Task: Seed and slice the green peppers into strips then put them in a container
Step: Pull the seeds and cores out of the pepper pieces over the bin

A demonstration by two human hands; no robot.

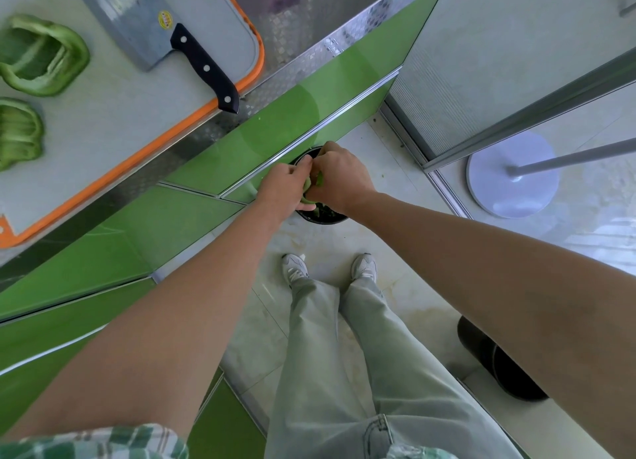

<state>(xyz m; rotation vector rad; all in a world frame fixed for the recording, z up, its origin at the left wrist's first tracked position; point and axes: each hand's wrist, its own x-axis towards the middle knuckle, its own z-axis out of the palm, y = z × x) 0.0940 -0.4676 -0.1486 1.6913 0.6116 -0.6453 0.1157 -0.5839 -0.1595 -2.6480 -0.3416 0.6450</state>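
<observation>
Seeding, I think: my left hand [287,187] and right hand [340,179] grip one pepper piece [307,184] over the bin [323,219]. Next comes slicing with the knife [155,28], far up-left.

a home kitchen: a metal-topped counter [282,55] with glossy green cabinet fronts [103,252] carries an orange-rimmed cutting board [120,121], a black-handled cleaver [161,35] and opened green peppers [41,55]; pale floor tiles [395,286] lie below.

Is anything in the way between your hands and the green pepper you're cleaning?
Nothing visible is. The left hand and the right hand both grip the pepper piece directly, over the black bin on the floor.
</observation>
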